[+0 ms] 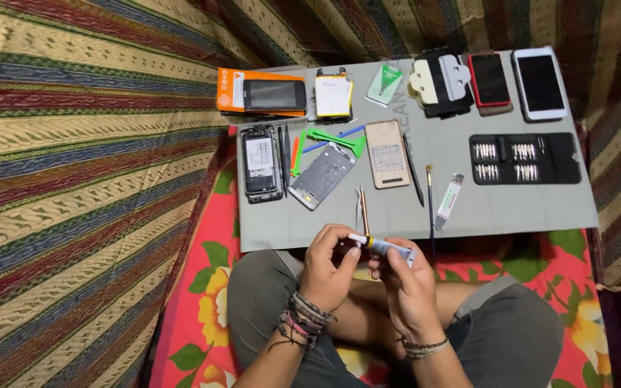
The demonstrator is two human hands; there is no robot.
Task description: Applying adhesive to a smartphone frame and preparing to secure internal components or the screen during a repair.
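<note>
Down near the lap, just below the grey mat (512, 208): two hands close together, sharing one small tube (388, 248). Left hand (328, 269), fingers curled, fingertips pinching the white cap end of the tube. Right hand (405, 282), fingers wrapped snug around the tube's body. Tube lying almost flat between both hands, right at the mat's front edge. Can't tell what else sits under the fingers.

Up on the mat, lots of little things. Tweezers (361, 207) just above the hands, pointing down at them. Thin brush (430, 201) and a dark stick tool (414, 178) nearby, side by side. Open phone body (259, 162) on the left, silver phone frame (321, 176) tilted beside it, green plastic pry tool (336, 139) just above that. Tan board (387, 154) in the middle. Black tray of screwdriver bits (525, 159) on the right.

Along the far edge: orange box (233, 92) with a dark phone (274, 94) on top, a battery (333, 95), a red phone (489, 80), a white phone (540, 82).

Flowery red cloth (210, 287) under the crossed legs, striped cloth (80, 179) off to the left.
</note>
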